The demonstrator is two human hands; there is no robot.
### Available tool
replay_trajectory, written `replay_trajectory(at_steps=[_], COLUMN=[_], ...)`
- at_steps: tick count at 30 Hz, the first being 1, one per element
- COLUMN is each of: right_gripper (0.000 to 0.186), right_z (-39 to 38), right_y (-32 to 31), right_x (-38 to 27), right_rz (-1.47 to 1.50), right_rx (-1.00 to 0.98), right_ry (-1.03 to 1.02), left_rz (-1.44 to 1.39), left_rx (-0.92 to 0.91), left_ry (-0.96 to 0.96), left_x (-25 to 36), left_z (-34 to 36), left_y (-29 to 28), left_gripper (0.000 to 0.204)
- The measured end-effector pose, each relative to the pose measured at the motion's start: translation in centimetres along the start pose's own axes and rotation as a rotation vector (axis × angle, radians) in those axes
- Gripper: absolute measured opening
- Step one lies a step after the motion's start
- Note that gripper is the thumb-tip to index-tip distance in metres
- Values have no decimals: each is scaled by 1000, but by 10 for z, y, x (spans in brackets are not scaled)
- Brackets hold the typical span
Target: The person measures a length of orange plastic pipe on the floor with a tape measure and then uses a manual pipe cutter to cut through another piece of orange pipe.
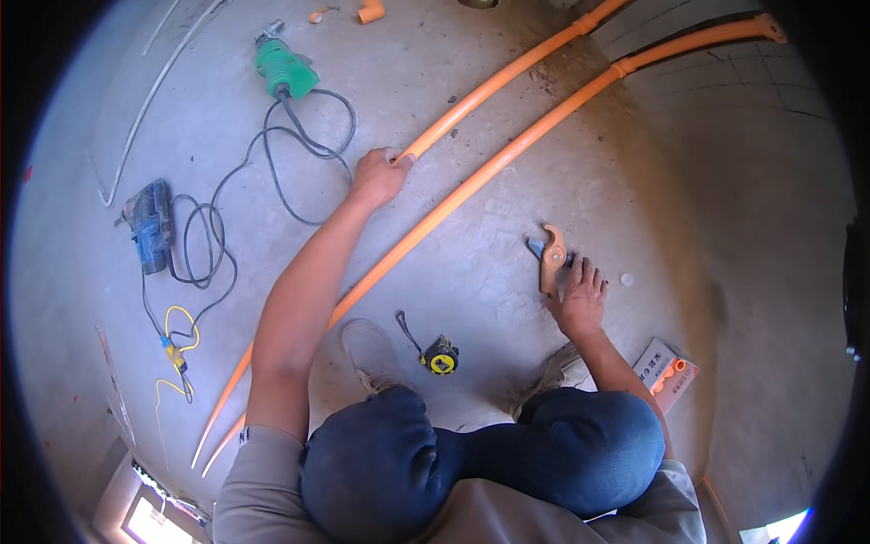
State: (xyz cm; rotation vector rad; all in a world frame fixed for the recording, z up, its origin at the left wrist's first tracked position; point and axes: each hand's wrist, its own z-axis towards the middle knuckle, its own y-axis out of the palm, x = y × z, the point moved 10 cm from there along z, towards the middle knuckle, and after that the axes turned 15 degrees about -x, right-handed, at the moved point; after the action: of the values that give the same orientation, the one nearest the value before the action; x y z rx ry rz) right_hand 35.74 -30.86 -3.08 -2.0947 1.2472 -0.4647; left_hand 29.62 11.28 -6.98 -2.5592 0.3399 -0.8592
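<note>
My left hand (381, 177) is closed round an orange pipe (494, 83), the farther left of two long ones. My left forearm hides part of its length. A second orange pipe (471, 186) runs beside it on the floor, with a small gap between them. To the right, my right hand (583, 295) holds a pipe cutter (553, 258) with an orange-tan body at its handles, low over the floor. The cutter's hooked jaw points away from me and looks spread; the fingers partly cover its handles. Both hands are apart.
A tape measure (441, 355) lies between my feet. A small box (666, 374) with orange fittings stands by my right arm. At the left are a green power tool (285, 68), a blue drill (149, 227), looping cords and a yellow cable (184, 337). A wall (779, 227) rises on the right.
</note>
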Motion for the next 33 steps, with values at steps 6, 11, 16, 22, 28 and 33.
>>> replay_trajectory(at_steps=[6,11,16,22,28,33], right_gripper=[45,48,42,34,34,50], right_z=[11,32,76,91,96,96], right_y=[-40,-80,-91,-95,-98,-100], right_x=[-15,-93,-184,-220,-228,-234], right_rz=[241,499,234,309,337,319], right_rx=[-67,-465,-730,-786,-834,-876], right_ry=[-105,-240,-227,-209,-221,-218], left_rz=[-111,-188,-313,-388,-453,-513], left_rx=[16,-30,-26,-6,-80,-99], left_ry=[4,0,28,18,-34,-36], left_x=[-8,-23,-32,-32,-30,-32], left_z=[2,17,28,22,17,19], left_y=[-3,4,6,-2,-2,0], left_gripper=[46,44,41,39,44,44])
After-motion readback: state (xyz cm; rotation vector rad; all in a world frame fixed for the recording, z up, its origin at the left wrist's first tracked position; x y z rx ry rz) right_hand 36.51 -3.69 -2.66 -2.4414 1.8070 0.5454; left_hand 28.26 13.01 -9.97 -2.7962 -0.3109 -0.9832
